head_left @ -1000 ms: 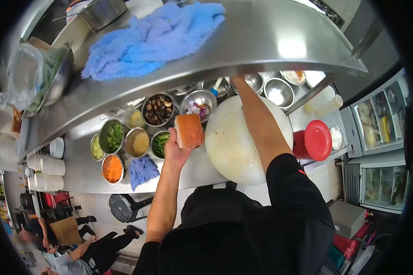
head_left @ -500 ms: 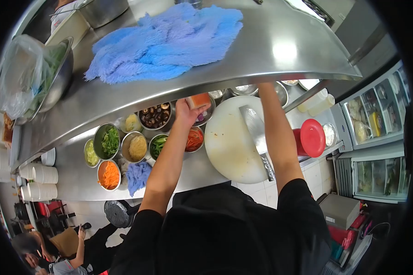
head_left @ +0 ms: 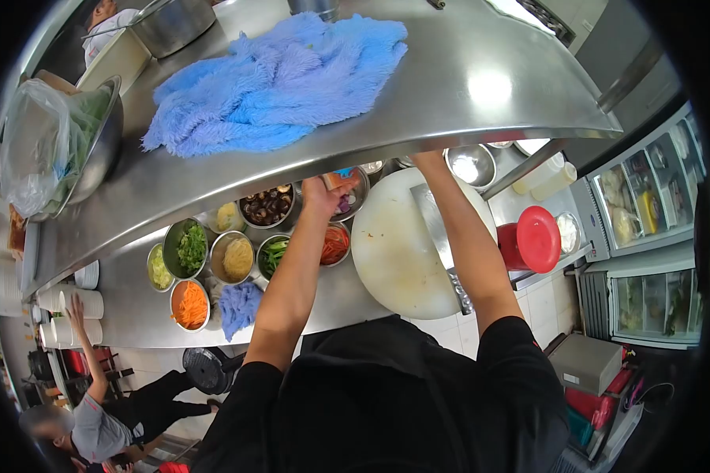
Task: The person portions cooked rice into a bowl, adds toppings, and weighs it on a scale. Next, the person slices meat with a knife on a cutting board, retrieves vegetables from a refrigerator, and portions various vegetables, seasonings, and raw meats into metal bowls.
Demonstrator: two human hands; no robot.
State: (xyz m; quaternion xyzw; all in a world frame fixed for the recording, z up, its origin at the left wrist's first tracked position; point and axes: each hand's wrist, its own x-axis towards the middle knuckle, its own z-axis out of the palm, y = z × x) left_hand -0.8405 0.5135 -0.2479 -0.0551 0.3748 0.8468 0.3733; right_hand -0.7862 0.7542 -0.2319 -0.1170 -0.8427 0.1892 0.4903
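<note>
My left hand (head_left: 319, 197) is closed around an orange block-like item (head_left: 338, 182) with a bit of blue by it; its kind is unclear. It is held over a metal bowl with purple pieces (head_left: 345, 204), close to the bowl of dark mushrooms (head_left: 267, 206) and the bowl of red strips (head_left: 334, 244). My right forearm (head_left: 469, 244) reaches over the round white cutting board (head_left: 394, 248), and the steel shelf's edge hides the fingers of that hand. Partly under this arm, a cleaver (head_left: 432, 225) lies on the board.
Bowls of shredded carrot (head_left: 190, 306), chopped greens (head_left: 190, 246) and noodle-like strands (head_left: 237, 258) stand at the left beside a blue cloth (head_left: 239, 306). A steel shelf (head_left: 481, 102) overhangs the counter. A red container (head_left: 538, 239) stands right of the board. Another person (head_left: 102, 422) is at lower left.
My right arm has shifted left over the cleaver, uncovering a metal bowl behind it. The orange item in my left hand has tilted. The other person now reaches toward the stacked white containers.
</note>
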